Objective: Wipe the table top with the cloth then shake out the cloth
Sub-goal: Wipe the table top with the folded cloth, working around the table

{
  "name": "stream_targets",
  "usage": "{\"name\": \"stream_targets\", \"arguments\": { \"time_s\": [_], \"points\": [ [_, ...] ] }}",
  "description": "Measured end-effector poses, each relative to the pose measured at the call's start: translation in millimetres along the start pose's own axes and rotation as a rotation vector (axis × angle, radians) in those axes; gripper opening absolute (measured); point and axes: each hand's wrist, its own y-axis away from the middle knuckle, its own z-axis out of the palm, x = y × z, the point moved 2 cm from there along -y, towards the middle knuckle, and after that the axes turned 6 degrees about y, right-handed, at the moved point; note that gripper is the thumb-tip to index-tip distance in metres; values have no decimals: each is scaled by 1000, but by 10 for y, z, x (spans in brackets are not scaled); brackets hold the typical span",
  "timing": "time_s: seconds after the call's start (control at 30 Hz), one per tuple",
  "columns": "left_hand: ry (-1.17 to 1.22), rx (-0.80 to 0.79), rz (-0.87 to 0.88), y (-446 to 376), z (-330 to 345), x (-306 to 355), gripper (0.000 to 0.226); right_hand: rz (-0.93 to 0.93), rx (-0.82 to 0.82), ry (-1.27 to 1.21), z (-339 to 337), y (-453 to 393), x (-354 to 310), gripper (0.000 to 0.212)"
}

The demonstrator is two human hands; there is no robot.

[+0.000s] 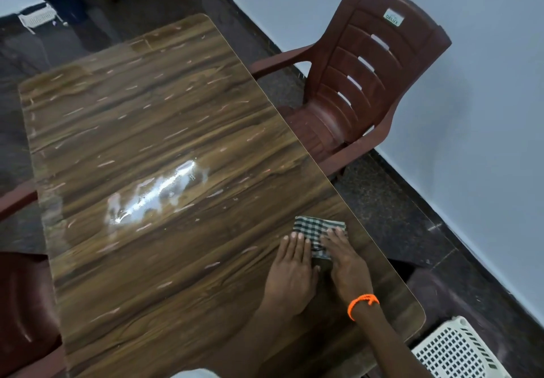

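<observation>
Near the counter's (164, 130) right edge, both hands (319, 265) pressed flat on the cloth (316, 227), its free end toward twelve o'clock.

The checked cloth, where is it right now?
Head view: the checked cloth lies on the table top near its right edge, under the fingers of both flat hands, left and right.

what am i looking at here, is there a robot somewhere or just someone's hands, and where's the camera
No robot: these are a person's two bare hands, seen from one wide-angle camera worn on the head, looking down. The left hand and the right hand, which has an orange wrist band, lie flat with straight fingers, pressing a folded checked cloth onto a glossy wood-pattern table top near its right edge. Neither hand has a grip around it. A brown plastic chair stands beside the table, a white basket lower right.
</observation>
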Motion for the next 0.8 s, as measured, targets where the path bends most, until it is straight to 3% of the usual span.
{"name": "stream_targets", "arguments": {
  "time_s": [0.2,0.4,0.47,0.63,0.8],
  "points": [
    [-82,-4,-9,-428,-210,-223,65,96,77,-46,28,-564,-161,43],
    [-10,-25,-185,-61,-276,-648,80,-4,5,-173,392,-613,-715,53],
    [23,27,-214,153,-234,-713,76,-73,-15,-161,445,-445,-813,54],
    [19,75,-139,559,-20,-558,60,-166,-69,-89,377,17,-684,63],
    [32,51,-96,372,0,-392,64,-25,14,-104,230,-73,-488,56]
  ]
}}
